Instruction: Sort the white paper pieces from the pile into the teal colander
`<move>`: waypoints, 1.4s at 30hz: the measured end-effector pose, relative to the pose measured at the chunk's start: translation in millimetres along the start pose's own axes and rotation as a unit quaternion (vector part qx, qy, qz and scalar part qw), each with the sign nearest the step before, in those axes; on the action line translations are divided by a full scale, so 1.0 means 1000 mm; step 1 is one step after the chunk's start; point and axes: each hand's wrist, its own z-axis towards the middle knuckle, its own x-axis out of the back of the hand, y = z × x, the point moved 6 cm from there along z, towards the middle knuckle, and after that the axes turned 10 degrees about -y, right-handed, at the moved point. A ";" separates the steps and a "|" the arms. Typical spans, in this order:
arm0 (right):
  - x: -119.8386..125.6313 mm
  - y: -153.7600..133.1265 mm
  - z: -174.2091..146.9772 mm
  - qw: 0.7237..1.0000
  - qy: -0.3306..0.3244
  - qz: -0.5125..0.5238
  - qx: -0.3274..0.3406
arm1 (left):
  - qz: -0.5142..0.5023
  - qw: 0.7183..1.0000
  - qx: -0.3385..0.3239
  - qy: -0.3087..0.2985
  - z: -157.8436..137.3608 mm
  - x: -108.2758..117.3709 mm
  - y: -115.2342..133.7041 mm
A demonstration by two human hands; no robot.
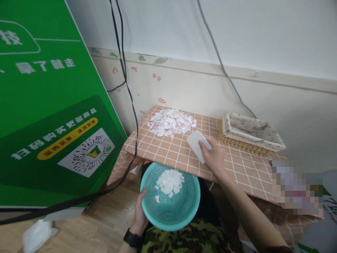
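Observation:
My left hand (141, 208) grips the left rim of a round teal plastic basket (181, 211), which rests over my lap in front of the table edge. Inside the basket lies a small heap of white paper scraps (170, 182), with one scrap apart from the rest. Above the table, my right hand (212, 154) is closed on a flat white rectangular card (195, 142), thumb on top. Beyond the card, a larger pile of white and pinkish paper scraps (171, 122) is spread on the checked tablecloth (163, 150).
A cloth-lined wicker basket (243, 146) stands at the table's right rear. A black cable (133, 112) hangs across the left side, before a green sign (52, 95). The wall (195, 84) borders the table's back. A blurred-out item (296, 189) lies at the right.

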 end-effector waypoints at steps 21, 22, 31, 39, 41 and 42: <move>-0.044 -0.042 0.088 0.956 -0.183 0.093 0.208 | 0.023 1.000 0.004 0.000 0.000 -0.004 0.000; -0.042 -0.040 0.088 0.955 -0.189 0.100 0.204 | 0.025 1.000 0.006 0.000 0.000 -0.004 0.000; -0.031 -0.021 0.093 0.971 -0.146 0.095 0.165 | 0.028 0.999 0.013 -0.023 0.000 -0.014 -0.004; -0.027 -0.022 0.093 0.975 -0.126 0.066 0.169 | 0.049 0.998 -0.002 -0.039 0.000 -0.023 -0.001; -0.029 -0.023 0.091 0.976 -0.127 0.069 0.165 | 0.049 0.998 0.003 -0.044 -0.001 -0.025 -0.001; -0.031 -0.023 0.090 0.975 -0.130 0.076 0.164 | 0.049 0.998 0.004 -0.043 -0.001 -0.026 -0.001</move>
